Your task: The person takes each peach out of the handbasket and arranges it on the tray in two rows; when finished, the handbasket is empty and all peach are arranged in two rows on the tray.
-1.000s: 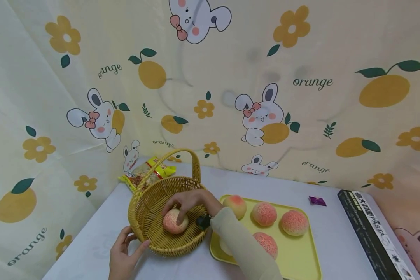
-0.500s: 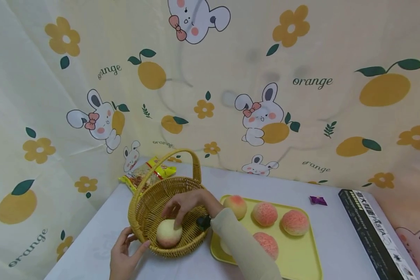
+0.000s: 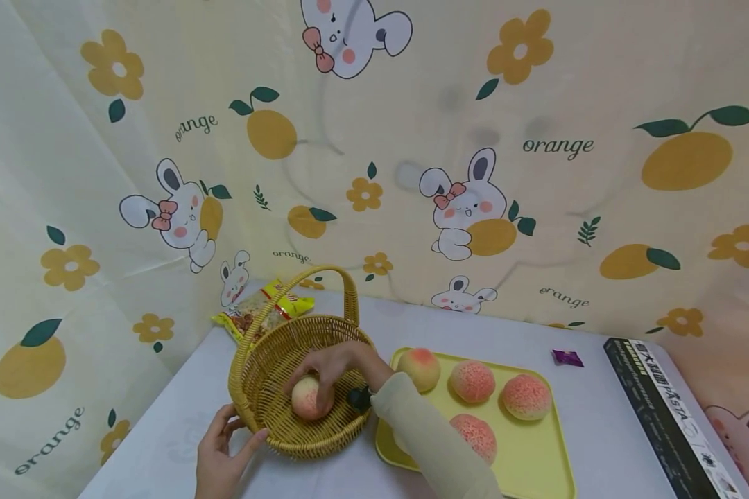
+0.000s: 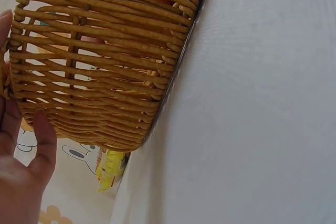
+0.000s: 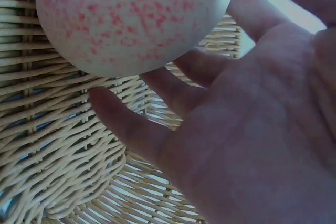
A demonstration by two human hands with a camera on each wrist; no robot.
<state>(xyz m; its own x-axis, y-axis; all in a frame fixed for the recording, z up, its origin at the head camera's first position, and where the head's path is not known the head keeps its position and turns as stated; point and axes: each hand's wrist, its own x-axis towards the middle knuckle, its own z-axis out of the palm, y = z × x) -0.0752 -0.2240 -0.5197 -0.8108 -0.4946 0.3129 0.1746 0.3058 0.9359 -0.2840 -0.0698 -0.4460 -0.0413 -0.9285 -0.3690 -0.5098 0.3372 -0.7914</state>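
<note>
In the head view a round pink-and-cream peach (image 3: pixel 308 398) is inside the yellow-brown wicker basket (image 3: pixel 315 443). My right hand (image 3: pixel 331 367) reaches over the rim and holds this peach from above, with thumb and fingers around it. The right wrist view shows the speckled peach (image 5: pixel 136 24) up close, against the fingers of my right hand (image 5: pixel 226 114), with woven basket wall behind. At the basket's near left rim, my left hand (image 3: pixel 225 450) grips the edge between thumb and fingers. The left wrist view has the left hand (image 4: pixel 31 166) at the basket's side (image 4: pixel 100 66).
Right of the basket lies a yellow tray (image 3: pixel 530 468) bearing several peaches, including a pink one (image 3: pixel 526 397); my right sleeve (image 3: pixel 440 436) covers part of it. Behind the basket is a yellow snack bag (image 3: pixel 250 312). A purple wrapped sweet (image 3: pixel 566 357) and a black pasta box (image 3: pixel 661 416) lie farther right.
The peach in the basket shifted toward the near left, showing its pale side, then came back under my right hand with its pink side showing. My left hand stays on the rim.
</note>
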